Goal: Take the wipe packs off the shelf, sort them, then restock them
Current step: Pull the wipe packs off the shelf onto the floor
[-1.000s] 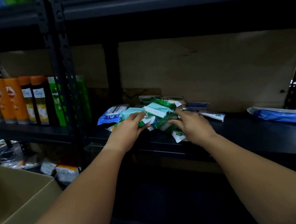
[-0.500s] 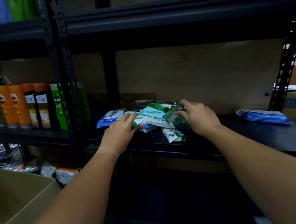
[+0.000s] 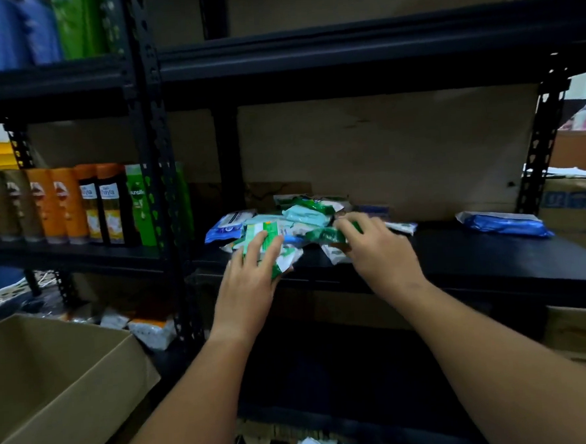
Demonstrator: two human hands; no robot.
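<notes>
Cardboard box (image 3: 54, 384) bottom left, open, matte brown. Above it, glossy rigid bottles (image 3: 78, 204) in orange, black and green stand in a row on the black metal shelf (image 3: 493, 261). Centre: heap of wipe packs (image 3: 301, 218) at the shelf's front edge, green, teal and blue crinkly film. Left hand (image 3: 251, 286) has fingers spread over a green-white pack (image 3: 269, 244), thumb under its near edge, so it's gripped. Right hand (image 3: 379, 254) pinches a dark green pack (image 3: 326, 235) with curled fingers. One blue pack (image 3: 504, 224) lies well apart to the right. Judgement: packs are light, soft, slick film; they'll slide and sag. Grab across the flat middle, not the crimped ends.
</notes>
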